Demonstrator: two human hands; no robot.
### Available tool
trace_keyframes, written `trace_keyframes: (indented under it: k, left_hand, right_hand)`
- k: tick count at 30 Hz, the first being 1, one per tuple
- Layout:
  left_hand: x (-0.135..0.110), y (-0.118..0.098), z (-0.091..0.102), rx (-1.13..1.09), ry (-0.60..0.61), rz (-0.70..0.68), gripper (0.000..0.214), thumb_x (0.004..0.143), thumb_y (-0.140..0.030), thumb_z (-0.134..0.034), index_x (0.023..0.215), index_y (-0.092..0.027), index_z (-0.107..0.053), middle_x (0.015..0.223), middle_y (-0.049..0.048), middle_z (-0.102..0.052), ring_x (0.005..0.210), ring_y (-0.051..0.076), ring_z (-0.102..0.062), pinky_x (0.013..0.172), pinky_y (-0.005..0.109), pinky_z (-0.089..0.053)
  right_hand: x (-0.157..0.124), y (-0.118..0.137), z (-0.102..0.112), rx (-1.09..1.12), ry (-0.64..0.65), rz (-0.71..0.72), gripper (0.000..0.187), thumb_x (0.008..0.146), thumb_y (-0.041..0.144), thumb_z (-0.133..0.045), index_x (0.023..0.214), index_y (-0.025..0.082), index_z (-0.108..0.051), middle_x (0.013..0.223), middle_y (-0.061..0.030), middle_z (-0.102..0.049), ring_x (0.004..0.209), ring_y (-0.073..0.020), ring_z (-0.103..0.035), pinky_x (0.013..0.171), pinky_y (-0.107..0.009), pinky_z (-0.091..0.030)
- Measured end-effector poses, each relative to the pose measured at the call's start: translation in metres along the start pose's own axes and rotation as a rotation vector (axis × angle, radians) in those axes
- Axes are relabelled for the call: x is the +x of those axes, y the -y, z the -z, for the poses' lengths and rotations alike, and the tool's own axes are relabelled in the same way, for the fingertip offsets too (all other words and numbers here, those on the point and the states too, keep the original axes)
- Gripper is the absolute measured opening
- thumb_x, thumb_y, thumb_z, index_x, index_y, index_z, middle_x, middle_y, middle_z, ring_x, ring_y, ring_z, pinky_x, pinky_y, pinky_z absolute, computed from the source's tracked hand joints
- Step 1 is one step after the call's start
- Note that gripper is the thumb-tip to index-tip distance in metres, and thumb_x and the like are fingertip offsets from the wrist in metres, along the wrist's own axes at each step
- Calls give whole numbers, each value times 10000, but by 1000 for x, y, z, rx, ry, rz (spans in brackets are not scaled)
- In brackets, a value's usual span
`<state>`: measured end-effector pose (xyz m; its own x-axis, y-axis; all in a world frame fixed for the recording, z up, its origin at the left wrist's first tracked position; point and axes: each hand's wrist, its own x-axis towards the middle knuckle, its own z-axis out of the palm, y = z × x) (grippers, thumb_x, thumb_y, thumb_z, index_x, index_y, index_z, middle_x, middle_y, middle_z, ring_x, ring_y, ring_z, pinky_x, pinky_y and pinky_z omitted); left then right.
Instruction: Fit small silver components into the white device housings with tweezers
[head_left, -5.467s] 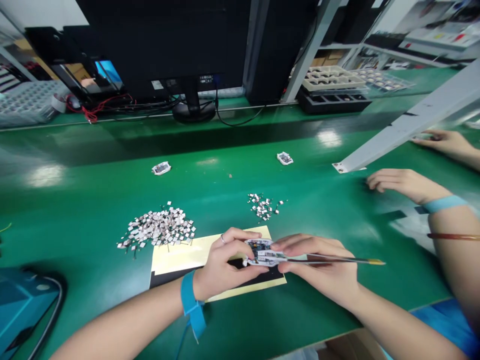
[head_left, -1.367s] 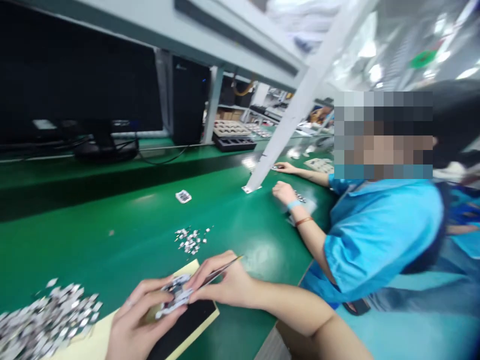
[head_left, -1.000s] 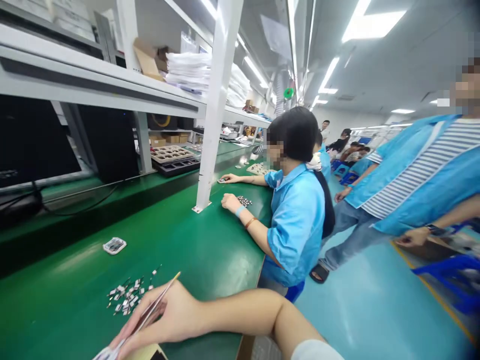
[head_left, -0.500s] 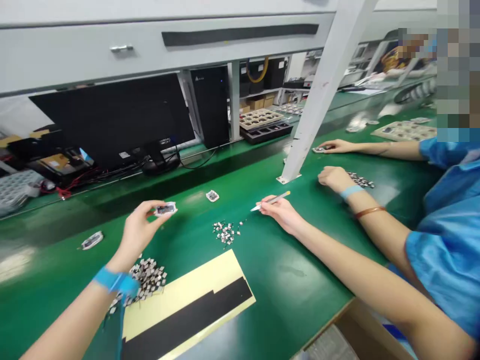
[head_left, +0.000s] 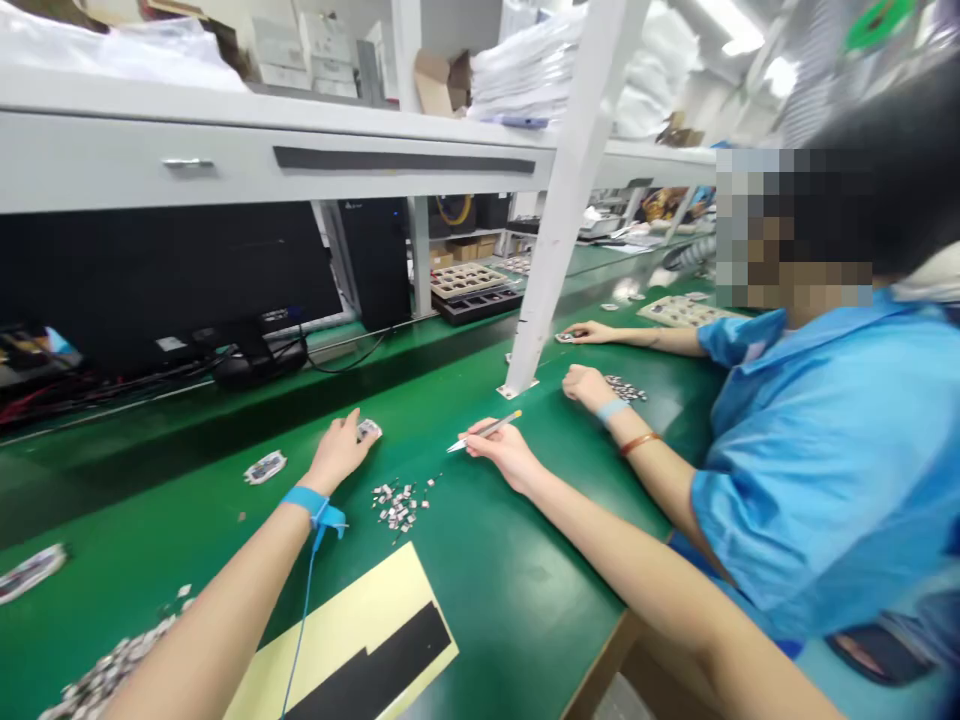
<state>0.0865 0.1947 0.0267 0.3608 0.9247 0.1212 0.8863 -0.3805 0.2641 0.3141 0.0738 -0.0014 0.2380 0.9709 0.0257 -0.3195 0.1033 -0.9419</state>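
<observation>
The left hand (head_left: 339, 455) has its thumb and fingers slightly parted at a white unit (head_left: 369, 430), touching it and partly hiding it; whether they grip it I cannot tell. The right hand (head_left: 510, 460) has its fingers closed around tweezers (head_left: 501, 424), tips toward the left. A small heap (head_left: 397, 508) of parts lies nearer, between the 2 hands. Left of the left hand lie 2 more units (head_left: 265, 467) on the green table (head_left: 517, 590), 1 just beside and 1 at the left edge. A blue wristband (head_left: 306, 502) trails its cord over a yellow sheet (head_left: 379, 585) in the near area. A bigger pile (head_left: 124, 660) lies near left, beside the left forearm. Right of the post (head_left: 551, 240), a co-worker's far hand (head_left: 592, 332) touches another unit. A monitor (head_left: 172, 290) stands far left.
</observation>
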Motion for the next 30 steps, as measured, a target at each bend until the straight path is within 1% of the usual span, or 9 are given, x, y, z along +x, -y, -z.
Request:
trace_keyframes:
  k: [3,5,8,11,17,20,24,27,30]
  left_hand:
    - [5,-22,-17,46,-32,47,505,790,-427,-403,1109,-47,-498,1052,268,-475,996,437,-465,740,527,-413]
    - [6,-26,-22,65,-51,35,416,788,-370,-409,1012,-49,-552,1020,261,-476,1005,443,-441,739,525,-409]
    - [5,-21,-24,52,-43,-36,286,771,-216,-421,989,-100,-565,987,182,-517,996,335,-482,838,425,-402]
    - [3,-12,-26,15,-44,-63,344,761,-165,-449,1095,-101,-499,1051,159,-518,1000,276,-506,888,352,-390]
    - [-8,-1,-12,-97,-24,3,339,764,-196,-535,1079,-82,-482,998,163,-599,955,298,-557,819,381,-441]
    - [-39,-2,14,-191,-6,-37,464,740,-231,-600,1155,-146,-411,1028,82,-612,964,232,-568,832,313,-451]
    - [-113,-5,42,-454,-75,-204,512,749,-241,-589,1195,-184,-343,1049,47,-601,958,188,-571,836,299,-458]
    - [-166,-5,41,-545,-157,-240,496,739,-207,-581,1183,-187,-359,1078,76,-576,982,213,-553,845,354,-454]
    - [-198,-1,29,-628,-166,-217,503,744,-223,-586,1186,-195,-350,1088,84,-570,987,209,-547,832,353,-463]
  right_hand:
    - [1,-1,4,-38,-30,29,294,532,288,-753,713,125,-587,728,-45,-670,564,-91,-580,556,-207,-476]
    - [0,0,7,-55,-41,48,294,537,296,-748,715,128,-586,738,-45,-670,551,-87,-572,546,-207,-473]
    - [-2,3,9,-75,-44,70,279,555,291,-738,724,130,-585,759,-47,-671,540,-77,-561,542,-203,-468]
    - [-2,2,8,-104,-43,81,267,566,284,-732,726,135,-579,764,-45,-676,531,-71,-555,538,-201,-464]
    - [-3,8,8,-241,-44,111,264,516,273,-757,671,140,-589,710,-44,-682,558,-116,-591,550,-236,-477]
    - [-14,27,-2,-317,-37,137,222,525,231,-759,666,150,-608,717,-32,-683,646,-137,-623,631,-247,-492]
    - [-42,47,-44,-381,106,126,202,534,142,-761,692,167,-637,760,-31,-688,699,-148,-640,677,-243,-506]
    - [-65,45,-84,-417,325,205,179,585,116,-732,707,200,-631,769,-10,-688,769,-153,-642,709,-247,-516]
    - [-80,34,-111,-453,526,217,148,608,118,-721,701,191,-633,769,-23,-688,762,-159,-643,710,-261,-522]
